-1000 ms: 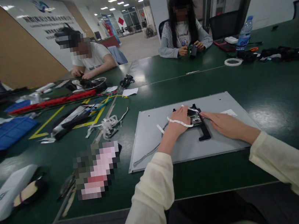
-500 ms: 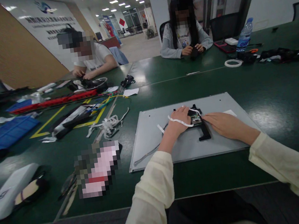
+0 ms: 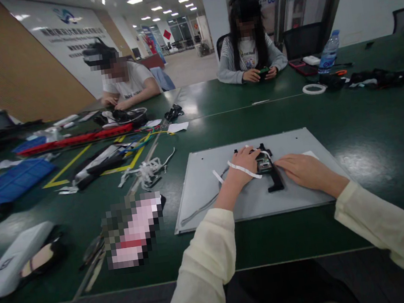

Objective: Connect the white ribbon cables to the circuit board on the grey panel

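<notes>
Board on green table, office perhaps

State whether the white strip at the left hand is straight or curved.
Curved: the white strip bends as it crosses the back of the left hand.

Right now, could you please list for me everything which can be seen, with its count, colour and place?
Table: one surface, green, across the view
Board: one, grey, nearest the wearer
Device: one, black and green, on the board
Bottle: one, clear and blue, far right
Ring: one, white, before the bottle
Tangled strips: one heap, white, left of the board
Blue tray: one, blue, left
Other clutter: several, mixed colours, mostly left, partly blurred
Co-workers: two, white and grey tops, across the table
Left hand: one, cream sleeve, over the device
Right hand: one, cream sleeve, fingers beside the device
</notes>
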Demonstrator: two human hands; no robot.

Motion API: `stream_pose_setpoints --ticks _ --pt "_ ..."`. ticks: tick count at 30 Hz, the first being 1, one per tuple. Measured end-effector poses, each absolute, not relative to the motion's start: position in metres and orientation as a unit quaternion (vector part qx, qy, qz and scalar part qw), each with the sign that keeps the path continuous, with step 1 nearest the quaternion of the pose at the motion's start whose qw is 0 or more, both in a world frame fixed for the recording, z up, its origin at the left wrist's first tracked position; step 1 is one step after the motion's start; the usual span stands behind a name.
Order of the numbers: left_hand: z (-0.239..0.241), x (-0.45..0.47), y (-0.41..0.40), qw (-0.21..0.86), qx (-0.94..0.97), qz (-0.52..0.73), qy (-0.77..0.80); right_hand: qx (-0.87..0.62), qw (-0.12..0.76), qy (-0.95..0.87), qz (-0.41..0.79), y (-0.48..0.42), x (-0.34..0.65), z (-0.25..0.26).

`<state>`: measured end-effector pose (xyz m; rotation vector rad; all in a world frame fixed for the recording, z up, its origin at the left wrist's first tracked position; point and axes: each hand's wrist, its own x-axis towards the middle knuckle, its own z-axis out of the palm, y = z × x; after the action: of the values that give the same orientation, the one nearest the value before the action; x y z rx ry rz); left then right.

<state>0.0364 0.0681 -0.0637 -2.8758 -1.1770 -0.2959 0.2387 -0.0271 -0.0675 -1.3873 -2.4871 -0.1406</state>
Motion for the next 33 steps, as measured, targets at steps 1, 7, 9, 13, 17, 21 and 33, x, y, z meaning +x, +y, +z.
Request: stream_pose_setpoints --ticks 1,7,9,13,17,21,33 --pt "-0.064 0.037 0.068 0.009 -0.922 -0.091 -0.377 -0.48 0.145 -0.864 -0.049 -0.027 0.239 -0.068" --pt "-0.064 0.036 0.071 0.0 -0.926 -0.079 -0.37 -0.478 0.164 -0.862 -0.035 -0.028 0.239 -0.067" --pt "-0.064 0.036 0.072 -0.003 -0.927 -0.073 -0.368 -0.477 0.168 -0.862 -0.031 -0.028 0.24 -0.067" --pt "-0.063 0.035 0.072 -0.006 -0.926 -0.065 -0.371 -0.478 0.176 -0.86 -0.023 -0.027 0.241 -0.069" --pt "-0.062 0.037 0.068 -0.011 -0.922 -0.072 -0.382 -0.484 0.186 -0.854 -0.025 -0.026 0.241 -0.07" --pt "-0.049 0.034 0.068 -0.014 -0.907 -0.136 -0.399 -0.503 0.216 -0.836 -0.043 -0.027 0.242 -0.068" --pt "-0.03 -0.087 0.097 -0.164 -0.823 -0.131 -0.528 -0.497 0.264 -0.826 -0.017 -0.027 0.242 -0.069"
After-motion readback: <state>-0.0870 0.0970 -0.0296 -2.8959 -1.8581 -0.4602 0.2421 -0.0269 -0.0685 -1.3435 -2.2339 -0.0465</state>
